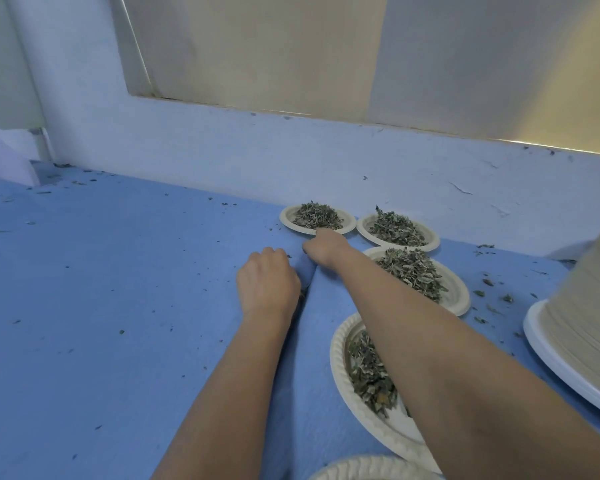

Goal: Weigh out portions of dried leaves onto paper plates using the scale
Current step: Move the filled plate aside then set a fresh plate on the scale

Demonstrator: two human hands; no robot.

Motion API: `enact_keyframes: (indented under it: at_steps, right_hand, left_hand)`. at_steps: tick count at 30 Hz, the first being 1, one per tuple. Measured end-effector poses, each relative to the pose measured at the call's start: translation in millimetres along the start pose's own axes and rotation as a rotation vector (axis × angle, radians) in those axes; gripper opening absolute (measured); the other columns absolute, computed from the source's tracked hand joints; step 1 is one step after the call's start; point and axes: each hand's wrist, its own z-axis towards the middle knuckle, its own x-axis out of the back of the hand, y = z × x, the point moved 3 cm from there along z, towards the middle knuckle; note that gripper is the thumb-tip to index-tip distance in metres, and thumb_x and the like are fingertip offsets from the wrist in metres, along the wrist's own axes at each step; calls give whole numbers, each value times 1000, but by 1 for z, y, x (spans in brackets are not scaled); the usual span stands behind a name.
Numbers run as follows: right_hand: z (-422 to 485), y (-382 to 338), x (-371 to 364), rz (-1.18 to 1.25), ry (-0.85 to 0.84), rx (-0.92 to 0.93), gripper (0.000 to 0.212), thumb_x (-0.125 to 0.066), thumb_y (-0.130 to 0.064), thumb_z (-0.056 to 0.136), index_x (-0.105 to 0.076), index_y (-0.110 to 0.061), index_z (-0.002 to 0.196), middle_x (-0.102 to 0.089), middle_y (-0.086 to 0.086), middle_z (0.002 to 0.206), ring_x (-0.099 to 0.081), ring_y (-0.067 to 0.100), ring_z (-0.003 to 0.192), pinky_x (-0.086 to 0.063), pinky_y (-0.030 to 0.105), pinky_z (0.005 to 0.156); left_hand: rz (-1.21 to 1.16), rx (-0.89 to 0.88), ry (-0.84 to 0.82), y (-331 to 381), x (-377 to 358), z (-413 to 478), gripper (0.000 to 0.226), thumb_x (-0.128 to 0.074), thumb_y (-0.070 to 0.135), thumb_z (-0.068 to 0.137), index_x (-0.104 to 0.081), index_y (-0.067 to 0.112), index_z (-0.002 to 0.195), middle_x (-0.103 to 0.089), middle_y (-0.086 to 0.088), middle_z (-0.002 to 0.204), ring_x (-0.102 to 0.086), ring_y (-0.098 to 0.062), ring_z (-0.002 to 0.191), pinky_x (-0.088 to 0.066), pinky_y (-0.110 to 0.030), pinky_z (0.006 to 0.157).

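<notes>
L hand (269, 282) & R hand (326, 245) fingers curled, flanking cloth (118, 289) fold by plate (287, 221) w/ leaves (316, 216); grip can't tell.

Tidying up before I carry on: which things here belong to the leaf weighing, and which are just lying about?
For the job: round white paper plates heaped with dried green leaves; tall stack of white paper plates.
Lying about: loose leaf crumbs scattered over the blue cloth.

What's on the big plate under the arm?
Dried leaves lie on that paper plate. The right forearm crosses above it and covers its right part, so the rest of the pile cannot be seen.
</notes>
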Motion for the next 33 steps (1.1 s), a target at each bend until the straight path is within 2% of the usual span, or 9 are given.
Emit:
enact_keyframes:
  at_steps: [5,10,15,19,25,28,31,32,33]
  right_hand:
    - [2,-1,-4,14,-18,-25,11,-40,-13,94,-49,-8,99,-54,18,129,-50,31,114,-33,29,82]
    - [3,-7,-4,20,62,-26,29,-46,-10,88,-38,-10,60,-51,9,78,-45,26,84,-33,26,67]
    - [3,-6,2,40,-118,-14,17,-46,-21,92,-53,-9,102,-52,7,104,-42,24,104,-28,32,87]
    - [1,4,4,47,-122,-36,25,-43,-14,91,-39,-11,67,-46,9,87,-36,23,88,-27,29,72]
    - [-31,-15,18,160,-42,50,33,-49,-11,89,-34,-13,59,-40,4,62,-37,21,61,-26,28,49]
    - [-62,-19,34,171,-56,89,30,-51,-12,89,-38,-11,62,-38,4,60,-36,22,63,-26,29,51]
    - [-100,-9,54,206,-78,110,19,-50,-9,88,-56,3,74,-42,16,66,-43,26,65,-36,31,63]
    - [-110,-3,61,229,-80,117,22,-49,-8,87,-59,11,79,-44,23,71,-52,31,71,-12,42,74]
    - [-120,4,67,252,-80,120,28,-49,-7,87,-59,19,92,-55,39,92,-60,41,97,-37,58,101]
  left_hand:
    - [5,10,5,0,-1,-1,16,-41,12,87,-35,17,73,-59,-5,94,-51,-23,85,-25,-28,56]
    - [16,10,-8,0,0,0,16,-40,12,88,-35,17,75,-58,-5,96,-52,-23,87,-25,-28,56]
    - [10,27,-7,0,-1,0,15,-41,13,88,-35,17,75,-59,-4,95,-51,-22,86,-25,-28,56]
    - [-25,50,-22,0,1,0,16,-42,12,86,-36,16,72,-59,-6,94,-47,-22,82,-26,-28,56]
    - [26,17,-209,3,15,-3,10,-44,11,84,-54,11,87,-59,-8,104,-54,-28,97,-32,-30,65]
    - [7,35,-424,-2,29,0,15,-43,13,87,-57,10,92,-62,-9,112,-55,-27,96,-38,-28,69]
    - [-26,6,-627,-7,43,-9,40,-36,11,95,-50,9,132,-46,-12,140,-44,-29,126,-38,-33,96]
    - [-50,-8,-619,-6,49,-17,42,-34,11,97,-44,9,138,-41,-12,145,-39,-29,130,-35,-33,100]
    - [-83,-20,-590,-3,56,-25,42,-34,9,97,-42,9,139,-41,-13,145,-38,-30,131,-35,-33,100]
